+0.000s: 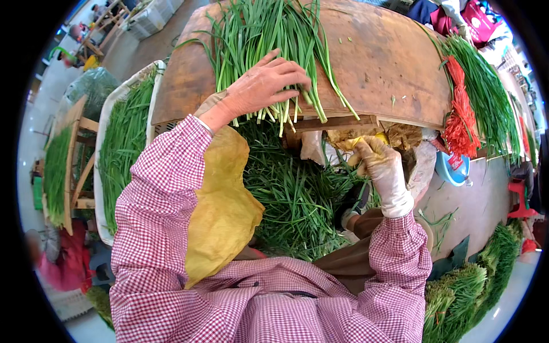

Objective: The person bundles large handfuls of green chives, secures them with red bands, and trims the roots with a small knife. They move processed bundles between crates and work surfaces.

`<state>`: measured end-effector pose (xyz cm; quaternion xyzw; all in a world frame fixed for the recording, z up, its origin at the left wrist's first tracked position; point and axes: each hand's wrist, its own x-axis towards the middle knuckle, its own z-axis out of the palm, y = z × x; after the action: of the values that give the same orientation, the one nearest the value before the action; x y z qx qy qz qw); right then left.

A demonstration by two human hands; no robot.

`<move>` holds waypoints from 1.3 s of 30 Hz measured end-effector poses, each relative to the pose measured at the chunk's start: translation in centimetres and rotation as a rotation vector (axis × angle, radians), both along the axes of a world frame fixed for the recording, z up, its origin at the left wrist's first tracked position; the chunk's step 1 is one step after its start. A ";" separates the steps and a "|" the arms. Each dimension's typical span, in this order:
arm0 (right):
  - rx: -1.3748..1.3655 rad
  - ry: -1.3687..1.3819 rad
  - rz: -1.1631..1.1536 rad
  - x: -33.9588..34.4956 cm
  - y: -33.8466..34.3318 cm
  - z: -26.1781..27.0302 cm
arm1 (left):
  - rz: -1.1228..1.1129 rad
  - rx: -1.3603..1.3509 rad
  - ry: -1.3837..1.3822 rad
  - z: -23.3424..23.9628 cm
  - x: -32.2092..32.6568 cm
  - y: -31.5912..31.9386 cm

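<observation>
My bare left hand lies over a spread of long green leafy stalks, probably garlic chives, on a brown wooden table. The pale cut ends hang over the table's near edge. One blurred stalk is by the thumb and index fingertip; I cannot tell if they pinch it. My right hand, in a stained whitish glove, hovers in front of the table edge with its fingers curled. Yellow material shows behind and around its fingertips, and whether it grips anything is unclear. A yellow sheet-like cover hangs along my left sleeve.
Loose green leaves pile below the table. Red ties and more stalks lie at the right end, above a blue basin. A white crate of greens stands left. Bundled greens lie lower right. Other people are nearby.
</observation>
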<state>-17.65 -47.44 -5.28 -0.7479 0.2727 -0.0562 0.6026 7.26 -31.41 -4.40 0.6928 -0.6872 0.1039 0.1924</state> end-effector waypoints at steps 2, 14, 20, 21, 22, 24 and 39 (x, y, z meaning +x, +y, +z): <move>0.013 -0.035 -0.014 0.4 -0.2 -0.1 | -0.016 0.037 -0.036 0.3 -0.4 0.2; -0.806 -0.117 -0.136 3.2 -1.1 -0.1 | -0.040 0.002 -0.145 0.6 -2.4 -1.3; -0.398 -0.109 -0.011 4.2 -0.2 -1.6 | -0.125 0.028 -0.047 0.6 -4.6 -0.7; -0.440 -0.106 0.018 4.1 0.1 -1.9 | -0.118 0.007 -0.054 0.8 -4.6 -0.4; -0.481 -0.103 0.048 3.9 0.4 -2.2 | -0.110 -0.014 -0.062 0.9 -4.6 -0.1; -0.563 -0.097 0.097 3.8 0.5 -2.5 | -0.032 -0.047 -0.052 1.4 -4.8 0.9; 0.245 -0.054 0.113 5.3 0.4 -2.7 | 0.752 -0.122 0.377 -2.1 0.6 3.9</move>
<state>-12.31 -47.07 -8.01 -0.6811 0.2186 -0.0088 0.6988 7.83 -27.54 -6.51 0.8894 -0.3320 0.0789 0.3041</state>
